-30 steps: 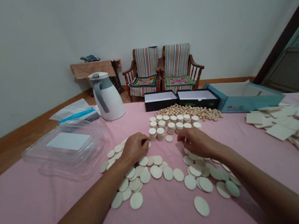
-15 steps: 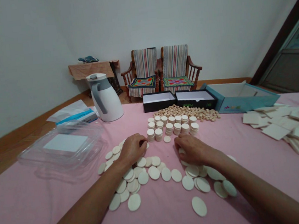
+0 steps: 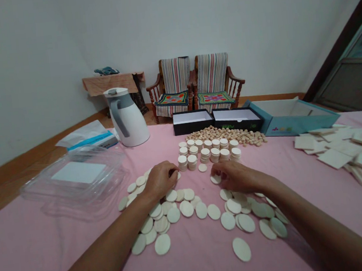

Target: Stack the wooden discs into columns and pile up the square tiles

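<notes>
Between the fingers of my right hand [image 3: 233, 175] is a pale round wooden disc [image 3: 216, 179], held low over the cloth. My left hand [image 3: 161, 178] rests with curled fingers on the left side of the loose discs [image 3: 161, 224]; a disc edge shows at its fingertips, but the grip is mostly hidden. Just beyond both hands stand rows of short disc stacks [image 3: 205, 154]. One single disc [image 3: 202, 167] lies flat in front of them, between the two hands. More loose discs [image 3: 234, 206] spread beneath my right wrist.
Behind the stacks lies a heap of small wooden beads [image 3: 223, 135], with two black boxes [image 3: 194, 127] and a blue box [image 3: 296, 121] at the back. Wooden squares [image 3: 347, 148] pile up on the right. A white jug [image 3: 131, 123] and clear plastic container [image 3: 76, 181] stand left.
My right hand has shifted slightly, and a disc now shows at its fingertips. More loose discs are uncovered beneath it. My left hand has stayed in place.
</notes>
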Action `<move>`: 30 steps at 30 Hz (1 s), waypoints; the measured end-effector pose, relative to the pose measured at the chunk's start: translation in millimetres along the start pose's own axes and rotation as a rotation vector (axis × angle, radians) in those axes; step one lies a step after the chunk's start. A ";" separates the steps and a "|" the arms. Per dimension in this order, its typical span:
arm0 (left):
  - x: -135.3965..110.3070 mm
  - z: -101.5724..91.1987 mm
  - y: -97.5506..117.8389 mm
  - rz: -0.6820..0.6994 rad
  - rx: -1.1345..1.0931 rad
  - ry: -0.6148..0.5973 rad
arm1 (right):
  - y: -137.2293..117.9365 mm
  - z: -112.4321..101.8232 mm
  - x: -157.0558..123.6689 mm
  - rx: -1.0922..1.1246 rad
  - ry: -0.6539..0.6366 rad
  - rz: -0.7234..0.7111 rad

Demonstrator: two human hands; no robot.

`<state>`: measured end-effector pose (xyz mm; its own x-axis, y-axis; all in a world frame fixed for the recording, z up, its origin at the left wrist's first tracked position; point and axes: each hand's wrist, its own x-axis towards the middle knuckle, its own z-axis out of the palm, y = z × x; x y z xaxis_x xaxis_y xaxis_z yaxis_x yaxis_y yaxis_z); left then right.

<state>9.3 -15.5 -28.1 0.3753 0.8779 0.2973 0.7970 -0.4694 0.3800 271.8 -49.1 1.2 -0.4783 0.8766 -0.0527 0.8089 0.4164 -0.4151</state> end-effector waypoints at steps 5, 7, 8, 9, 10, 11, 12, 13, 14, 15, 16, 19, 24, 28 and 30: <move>0.1 0.0 0.8 0.003 0.000 0.004 | 3.2 8.1 3.9 0.004 0.021 -0.032; 0.2 -0.1 1.1 -0.001 0.003 0.000 | 2.3 7.9 4.7 0.007 0.044 -0.051; 0.3 -0.2 1.2 -0.003 0.004 -0.003 | 1.1 7.2 5.1 0.011 0.076 -0.055; 0.4 -0.3 1.2 -0.005 0.005 -0.004 | -0.5 6.6 5.7 0.017 0.122 -0.050; 0.6 -0.3 1.3 -0.005 0.006 -0.005 | -2.5 6.1 6.6 0.023 0.176 -0.037; 0.7 -0.4 1.4 -0.006 0.007 -0.005 | -4.7 6.1 7.9 0.028 0.230 -0.019; 0.8 -0.4 1.5 -0.008 0.007 -0.003 | -7.1 6.6 9.6 0.027 0.278 0.001; 0.9 -0.5 1.6 -0.012 0.008 -0.001 | -9.4 7.7 11.7 0.017 0.315 0.019; 0.9 -0.5 1.8 -0.017 0.009 0.000 | -11.6 9.5 14.2 -0.001 0.342 0.031; 0.8 -0.5 2.1 -0.021 0.009 0.000 | -13.4 11.6 16.9 -0.021 0.359 0.035; 0.8 -0.6 2.3 -0.023 0.009 0.000 | -14.8 14.1 19.6 -0.038 0.367 0.035; 0.5 -0.4 2.6 -0.017 0.008 -0.005 | -16.2 21.6 26.9 -0.054 0.354 0.041; 0.2 0.7 1.1 -0.011 0.013 0.001 | -13.8 28.9 32.6 -0.041 0.338 0.049; -0.2 1.1 0.5 -0.005 0.010 0.006 | -12.7 27.3 31.4 -0.004 0.338 0.057; -0.2 1.0 0.8 -0.007 0.010 0.006 | -12.6 24.4 28.7 0.004 0.342 0.067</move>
<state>10.4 -15.9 -28.7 0.3669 0.8807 0.2997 0.8044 -0.4622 0.3734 239.5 -35.1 -17.3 -0.2809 0.9324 0.2275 0.8328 0.3546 -0.4251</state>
